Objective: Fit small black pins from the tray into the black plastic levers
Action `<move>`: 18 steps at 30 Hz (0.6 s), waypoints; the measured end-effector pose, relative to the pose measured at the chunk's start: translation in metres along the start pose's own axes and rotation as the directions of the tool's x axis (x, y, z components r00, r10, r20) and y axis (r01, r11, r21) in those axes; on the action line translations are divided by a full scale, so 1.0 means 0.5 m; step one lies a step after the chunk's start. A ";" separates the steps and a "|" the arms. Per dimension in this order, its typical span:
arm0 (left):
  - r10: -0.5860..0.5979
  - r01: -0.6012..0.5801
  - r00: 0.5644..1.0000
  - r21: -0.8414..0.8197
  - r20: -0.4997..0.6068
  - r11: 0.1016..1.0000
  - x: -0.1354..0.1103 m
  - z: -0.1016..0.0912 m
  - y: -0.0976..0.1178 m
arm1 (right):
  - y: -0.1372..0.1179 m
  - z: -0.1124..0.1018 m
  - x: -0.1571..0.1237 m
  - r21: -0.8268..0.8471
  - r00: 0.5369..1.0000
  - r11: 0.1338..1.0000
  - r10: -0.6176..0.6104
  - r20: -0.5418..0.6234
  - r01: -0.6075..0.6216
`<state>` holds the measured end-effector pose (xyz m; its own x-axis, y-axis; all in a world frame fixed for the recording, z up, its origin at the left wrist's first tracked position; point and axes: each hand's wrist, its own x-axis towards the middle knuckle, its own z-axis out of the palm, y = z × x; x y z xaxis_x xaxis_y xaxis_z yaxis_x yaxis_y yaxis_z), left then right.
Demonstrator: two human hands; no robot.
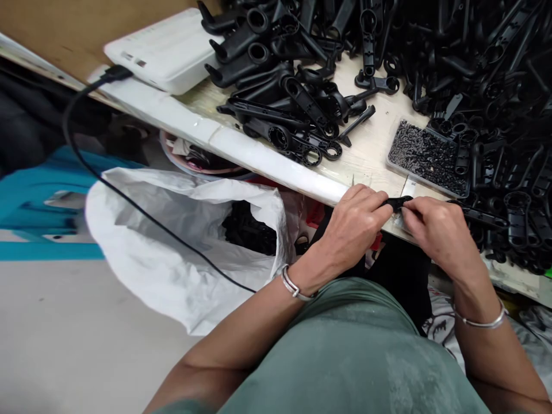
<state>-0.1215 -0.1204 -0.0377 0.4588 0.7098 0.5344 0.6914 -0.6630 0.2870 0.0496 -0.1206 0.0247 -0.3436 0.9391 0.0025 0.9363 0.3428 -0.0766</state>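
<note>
Close to the table's front edge, my left hand (pixel 362 221) is closed on a black plastic part (pixel 397 202), whose visible end has a rounded shape. From the other side my right hand (pixel 437 227) is pinched at that same end. Whether a small piece sits between the right fingertips is hidden. Just behind the hands stands a clear plastic box (pixel 425 175) full of tiny dark pieces. Black plastic parts (pixel 517 215) with ring-shaped ends lie to the right of my right hand.
More black handle-like parts (pixel 297 98) are heaped across the table (pixel 345 164). A white box-shaped device (pixel 168 49) with a black cable (pixel 150 213) sits at the left. Below the edge, a large white sack (pixel 190 230) gapes, black parts inside. A round tub (pixel 202 161) stands behind it.
</note>
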 end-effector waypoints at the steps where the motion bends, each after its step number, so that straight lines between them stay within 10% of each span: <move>1: -0.003 0.003 1.000 0.003 0.004 1.000 0.000 0.000 0.001 | 0.008 -0.001 0.003 0.085 1.000 0.996 0.022 0.014 -0.023; 18: 0.034 -0.036 0.997 0.033 0.071 0.999 0.002 -0.009 0.004 | 0.012 -0.008 0.019 0.162 0.985 0.976 0.130 0.110 -0.147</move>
<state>-0.1222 -0.1219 -0.0330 0.5201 0.7021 0.4864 0.6922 -0.6801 0.2415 0.0523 -0.1094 0.0285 -0.2246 0.9674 -0.1168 0.9524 0.1925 -0.2366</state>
